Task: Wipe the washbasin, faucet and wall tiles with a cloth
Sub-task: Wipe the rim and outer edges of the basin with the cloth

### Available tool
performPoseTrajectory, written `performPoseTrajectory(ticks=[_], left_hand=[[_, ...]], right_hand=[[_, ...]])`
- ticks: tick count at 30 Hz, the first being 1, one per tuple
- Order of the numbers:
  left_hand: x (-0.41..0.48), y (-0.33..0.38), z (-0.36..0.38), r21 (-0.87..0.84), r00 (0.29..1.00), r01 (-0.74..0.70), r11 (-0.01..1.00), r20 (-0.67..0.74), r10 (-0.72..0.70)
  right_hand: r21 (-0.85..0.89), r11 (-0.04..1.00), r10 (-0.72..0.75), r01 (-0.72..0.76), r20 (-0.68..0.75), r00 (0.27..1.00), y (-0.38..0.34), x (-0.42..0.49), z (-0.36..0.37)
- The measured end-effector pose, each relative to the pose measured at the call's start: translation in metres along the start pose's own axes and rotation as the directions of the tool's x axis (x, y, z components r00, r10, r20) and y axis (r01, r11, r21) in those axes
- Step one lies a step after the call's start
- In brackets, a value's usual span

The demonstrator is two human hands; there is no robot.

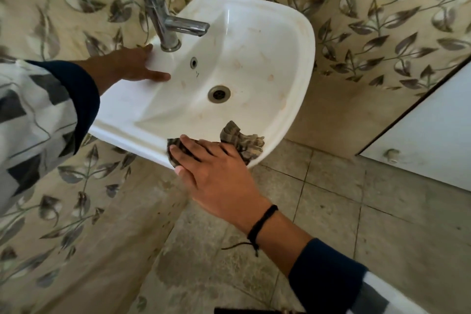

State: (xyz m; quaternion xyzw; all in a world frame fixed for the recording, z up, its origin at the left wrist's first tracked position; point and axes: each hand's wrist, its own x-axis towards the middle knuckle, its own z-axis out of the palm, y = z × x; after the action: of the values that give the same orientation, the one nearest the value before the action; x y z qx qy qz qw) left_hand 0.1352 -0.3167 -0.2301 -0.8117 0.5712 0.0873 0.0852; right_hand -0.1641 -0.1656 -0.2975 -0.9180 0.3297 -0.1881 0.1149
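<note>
Cloth is lying bunched on the basin rim, half under the right hand, whose fingers are lying spread and flat on it, pressing rather than gripping. The left hand is bracing open on the rim beside the tap, holding nothing. To wipe well here, the fingers are best kept flat so the whole pad of cloth is bearing on the rim, following its curve onward beyond the fingertips (brownish marks are showing in the bowl past the cloth, around the drain). The loose tail right of the fingers is worth gathering under the palm first. Tap and tiles probably remain to be wiped.
</note>
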Motion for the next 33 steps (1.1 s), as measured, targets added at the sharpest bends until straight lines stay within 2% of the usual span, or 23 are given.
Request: performPoseTrajectory(ticks=[2,6,11,16,21,24,26,29,31,33], left_hand=[[0.0,-0.001,0.0,-0.005,1.0,-0.005,1.0,-0.002,0.005],[0.0,-0.001,-0.002,-0.014,1.0,-0.003,1.0,0.023,0.003],[0.0,0.0,-0.002,-0.005,1.0,-0.011,1.0,0.018,0.011],[-0.002,0.0,-0.002,0.008,1.0,-0.006,1.0,0.024,0.006],[-0.003,0.001,-0.002,-0.003,1.0,0.002,1.0,0.024,-0.002],[-0.004,0.001,-0.003,-0.009,1.0,-0.002,1.0,0.027,0.002],[-0.005,0.001,-0.004,-0.015,1.0,-0.001,1.0,0.024,0.002],[-0.005,0.002,-0.003,-0.018,1.0,0.0,1.0,0.018,0.0],[-0.005,0.003,-0.003,-0.011,1.0,-0.003,1.0,0.017,0.003],[-0.006,0.003,-0.004,-0.012,1.0,-0.005,1.0,0.014,0.005]], right_hand=[[-0.033,0.999,-0.025,0.026,0.005,1.0,0.008,-0.005,-0.004],[-0.005,0.997,0.071,-0.071,0.013,0.997,-0.008,0.0,-0.004],[-0.009,0.999,0.033,-0.033,0.03,0.999,0.013,-0.019,-0.016],[-0.019,0.986,0.164,-0.164,0.013,0.986,0.009,-0.012,-0.014],[-0.046,0.998,0.059,-0.052,0.173,0.983,0.034,-0.02,-0.029],[-0.123,0.979,0.184,-0.163,0.185,0.965,0.059,-0.006,-0.035],[-0.159,0.957,0.264,-0.242,0.141,0.954,0.045,-0.003,-0.03],[-0.068,0.972,0.231,-0.223,0.167,0.958,0.012,-0.018,-0.026],[-0.044,0.982,0.191,-0.186,0.195,0.962,0.026,-0.016,-0.031],[-0.108,0.968,0.244,-0.226,0.196,0.95,0.062,0.002,-0.035]])
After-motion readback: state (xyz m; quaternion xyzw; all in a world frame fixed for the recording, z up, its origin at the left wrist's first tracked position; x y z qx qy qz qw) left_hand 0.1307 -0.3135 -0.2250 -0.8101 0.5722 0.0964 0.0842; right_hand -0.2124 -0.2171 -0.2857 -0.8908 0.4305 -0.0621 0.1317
